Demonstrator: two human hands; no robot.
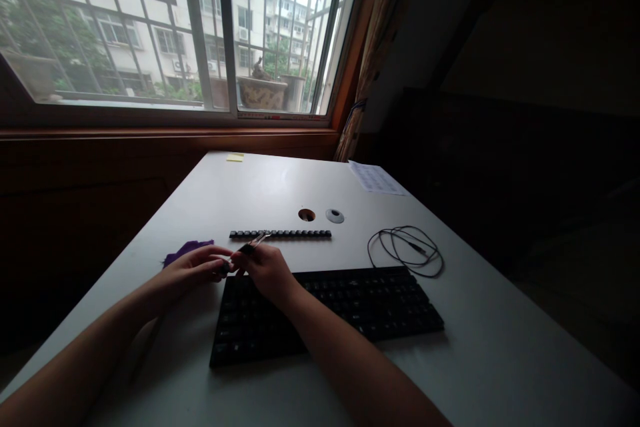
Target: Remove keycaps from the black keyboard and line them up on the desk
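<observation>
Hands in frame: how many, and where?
2: the left hand, holding a small dark piece, and beside it the right hand, holding a pronged tool. Both are near the far-left corner of the keyboard.

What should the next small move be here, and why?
Probably the left hand should set the small dark piece, perhaps a key, down by the row of keys beyond the keyboard. It holds that piece, the keys lie lined up close by, and the right hand is occupied with a thin metal tool.
</observation>
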